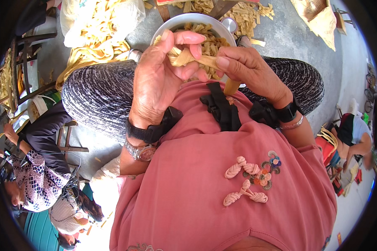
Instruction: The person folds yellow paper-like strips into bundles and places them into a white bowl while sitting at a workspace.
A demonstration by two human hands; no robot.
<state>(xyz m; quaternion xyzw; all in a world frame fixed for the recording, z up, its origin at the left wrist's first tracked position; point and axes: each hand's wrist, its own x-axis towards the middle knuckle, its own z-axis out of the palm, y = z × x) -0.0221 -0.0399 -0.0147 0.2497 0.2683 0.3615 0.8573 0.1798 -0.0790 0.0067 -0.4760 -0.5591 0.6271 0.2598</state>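
My left hand, palm up with curled fingers, holds the folded part of a pale yellow, flat strip. The strip runs across to my right hand, which pinches it between thumb and fingers. A darker yellow strip end hangs below my right hand. Behind and below both hands stands a round metal basin, holding many short folded pieces of like material. What the strips are made of cannot be told for sure.
A clear plastic bag with long yellow strips stands at the upper left. More pieces lie beyond the basin beside a small round lid. A brown sack is at the upper right. Other people sit at the left and right.
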